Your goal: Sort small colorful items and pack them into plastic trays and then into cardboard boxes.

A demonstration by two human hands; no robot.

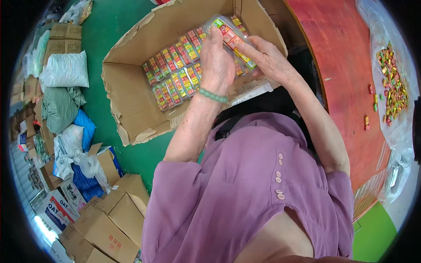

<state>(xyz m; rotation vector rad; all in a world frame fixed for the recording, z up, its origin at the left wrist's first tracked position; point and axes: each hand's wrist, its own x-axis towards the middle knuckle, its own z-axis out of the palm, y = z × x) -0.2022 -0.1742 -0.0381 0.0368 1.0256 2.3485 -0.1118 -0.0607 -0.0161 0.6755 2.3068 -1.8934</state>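
Both hands are over an open cardboard box (128, 85), holding a clear plastic tray of small wrapped cubes (227, 36) in red, yellow and green. My left hand (215, 61), with a green bead bracelet (212, 95) at the wrist, grips the tray's left side, its thumb near the far end. My right hand (268, 58) closes on the tray's right side, fingers lying across its near part. The tray is tilted, and the fingers beneath it are hidden. Below, similar filled trays (175, 61) stand in two rows in the box, partly covered by my left hand and arm.
On the right, a red table (340, 65) carries a clear plastic sheet with a pile of loose wrapped cubes (394, 85); a few lie apart from it. Cardboard cartons (109, 223) and stuffed sacks (66, 70) line the green floor (105, 26) at left.
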